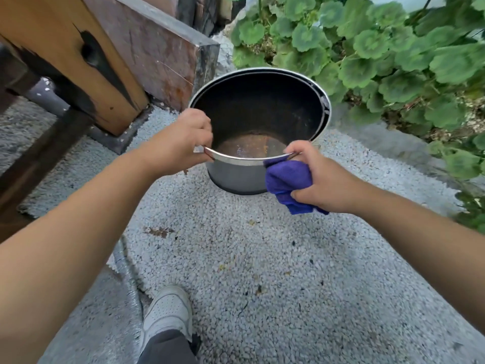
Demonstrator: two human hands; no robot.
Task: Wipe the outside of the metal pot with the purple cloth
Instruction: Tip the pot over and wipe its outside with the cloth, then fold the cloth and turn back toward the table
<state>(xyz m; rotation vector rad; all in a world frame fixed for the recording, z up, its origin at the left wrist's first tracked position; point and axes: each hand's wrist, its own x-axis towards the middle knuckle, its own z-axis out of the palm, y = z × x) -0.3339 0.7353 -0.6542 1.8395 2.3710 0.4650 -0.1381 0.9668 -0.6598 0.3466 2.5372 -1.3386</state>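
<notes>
Gravel ground (pixel 236 258) | left hand (pixel 181 143) grips metal pot (pixel 236 177) rim | right hand (pixel 317 179) presses purple cloth (pixel 286 179) against wall

Left hand (pixel 183 143) covers the metal pot (pixel 236 177) rim at its near-left; fingertips hidden inside. Purple cloth (pixel 286 179) masks the near-right outer wall, partly buried in the right hand (pixel 315 177). Pot's far outer side unseen. Shoe (pixel 168 311) cut by trouser leg (pixel 165 348); wooden post (pixel 65 48) cropped at top edge.

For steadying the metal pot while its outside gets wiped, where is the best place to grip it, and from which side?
Grip the metal pot by its near rim, coming from the left, as the left hand does. The thin rolled lip is pinchable, and this probably leaves the outer wall free for the right hand with the purple cloth.
</notes>
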